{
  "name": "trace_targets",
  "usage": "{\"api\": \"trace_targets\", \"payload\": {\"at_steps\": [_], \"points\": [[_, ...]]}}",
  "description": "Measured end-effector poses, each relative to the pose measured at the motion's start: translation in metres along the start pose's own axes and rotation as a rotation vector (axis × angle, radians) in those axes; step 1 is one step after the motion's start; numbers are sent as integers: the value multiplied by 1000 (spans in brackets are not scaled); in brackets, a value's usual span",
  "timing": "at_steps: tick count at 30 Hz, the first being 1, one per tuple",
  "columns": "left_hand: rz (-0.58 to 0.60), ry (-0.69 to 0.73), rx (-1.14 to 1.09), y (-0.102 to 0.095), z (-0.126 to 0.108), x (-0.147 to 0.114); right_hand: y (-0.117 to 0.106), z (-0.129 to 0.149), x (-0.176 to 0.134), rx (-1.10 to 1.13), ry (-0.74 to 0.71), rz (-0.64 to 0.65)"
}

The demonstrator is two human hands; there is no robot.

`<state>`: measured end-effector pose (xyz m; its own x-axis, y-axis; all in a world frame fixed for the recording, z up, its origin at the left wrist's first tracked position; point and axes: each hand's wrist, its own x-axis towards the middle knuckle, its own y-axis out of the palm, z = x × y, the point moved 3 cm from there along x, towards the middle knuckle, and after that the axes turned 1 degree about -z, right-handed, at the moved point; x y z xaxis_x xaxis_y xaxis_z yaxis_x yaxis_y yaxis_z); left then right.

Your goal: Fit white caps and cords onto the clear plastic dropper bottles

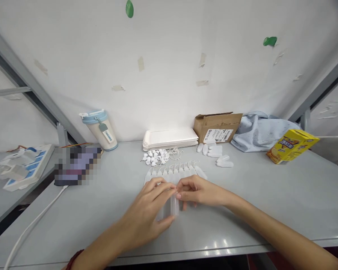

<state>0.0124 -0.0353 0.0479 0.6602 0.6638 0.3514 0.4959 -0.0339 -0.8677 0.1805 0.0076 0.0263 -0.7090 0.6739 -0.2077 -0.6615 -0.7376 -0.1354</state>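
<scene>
My left hand [150, 210] and my right hand [198, 192] meet at the middle of the grey table [270, 202]. Between their fingertips stands a small translucent plastic vial [174, 205], gripped by both hands. Just behind my hands lies a row of several similar white vials [176, 171] side by side. Farther back is a heap of small white caps with strings [159, 156], and a few loose vials [218, 155] lie to the right of it.
A stack of white trays [170, 138] and a cardboard box [218, 126] stand against the wall, with a light-blue cloth [259, 131] and a yellow drink carton [291, 145] at right. A lidded cup [100, 129], a phone on a white cable and a power strip [25, 165] sit at left.
</scene>
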Motion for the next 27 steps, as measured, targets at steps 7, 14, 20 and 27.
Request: {"api": "trace_targets", "payload": {"at_steps": [7,14,20,27], "points": [[95,-51,-42,7,-5,-22,12,-7,0,-105,19,180],[145,-97,-25,9,2,-19,13,-7,-1,-113,16,173],[129,-128,-5,9,9,-19,14,-5,0,-123,11,151],[122,-138,-11,9,12,-18,15,-4,0,-151,3,132]]}}
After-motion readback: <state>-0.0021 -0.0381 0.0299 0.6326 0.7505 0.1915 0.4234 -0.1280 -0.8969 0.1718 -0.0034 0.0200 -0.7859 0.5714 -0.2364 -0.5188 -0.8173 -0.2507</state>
